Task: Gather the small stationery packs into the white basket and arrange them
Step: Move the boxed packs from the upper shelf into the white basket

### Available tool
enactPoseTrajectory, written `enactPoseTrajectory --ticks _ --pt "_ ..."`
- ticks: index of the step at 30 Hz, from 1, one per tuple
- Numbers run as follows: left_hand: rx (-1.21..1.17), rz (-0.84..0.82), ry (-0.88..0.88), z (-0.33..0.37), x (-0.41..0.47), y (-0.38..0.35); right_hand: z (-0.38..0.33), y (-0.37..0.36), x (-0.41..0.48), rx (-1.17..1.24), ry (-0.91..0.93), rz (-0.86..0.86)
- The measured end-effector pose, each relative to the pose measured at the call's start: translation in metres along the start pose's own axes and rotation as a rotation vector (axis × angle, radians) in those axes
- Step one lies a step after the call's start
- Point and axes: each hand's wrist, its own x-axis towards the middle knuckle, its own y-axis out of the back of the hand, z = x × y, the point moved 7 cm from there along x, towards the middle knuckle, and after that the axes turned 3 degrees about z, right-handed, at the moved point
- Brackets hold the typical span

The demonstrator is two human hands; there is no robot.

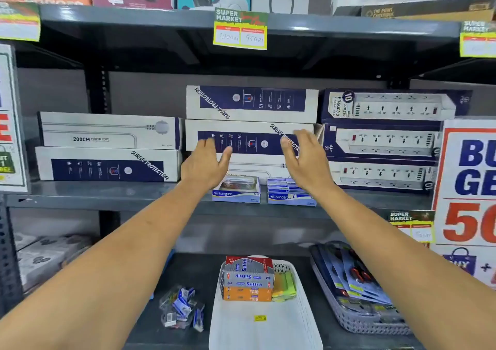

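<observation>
White basket (268,323) nearest, packs only at far end. Your left hand (205,165), right hand (306,159) both spread, empty, above Kangaro packs (264,191). Risk: two-handed scoop spills right stack, probably loose.

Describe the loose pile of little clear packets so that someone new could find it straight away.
Start at the white basket on the lowest dark shelf. Just left of it, apart from it, the pile of clear packets lies directly on the shelf. Unlike the boxed packs stacked in the basket, these are crinkly transparent bags with blue and white labels, heaped loosely.
</observation>
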Motion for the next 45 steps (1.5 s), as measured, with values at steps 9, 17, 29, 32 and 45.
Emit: enactPoseTrajectory --ticks 9,17,29,32,45 --pt "-0.146 -0.314 0.345 -0.046 -0.009 -0.038 -0.002 -0.067 -0.010 -0.263 -0.210 -0.330" --pt "-0.279 -0.394 0.393 -0.058 -0.008 -0.060 0.015 -0.091 -0.012 -0.398 -0.241 -0.369" --pt "-0.194 -0.301 0.337 -0.053 -0.010 -0.050 0.019 -0.098 -0.010 -0.345 -0.325 -0.372" --pt "-0.130 -0.226 0.303 -0.045 -0.013 -0.037 0.015 -0.094 -0.011 -0.298 -0.326 -0.339" --pt "-0.188 -0.076 0.253 -0.029 -0.071 0.014 -0.021 -0.044 -0.027 -0.194 -0.189 -0.263"
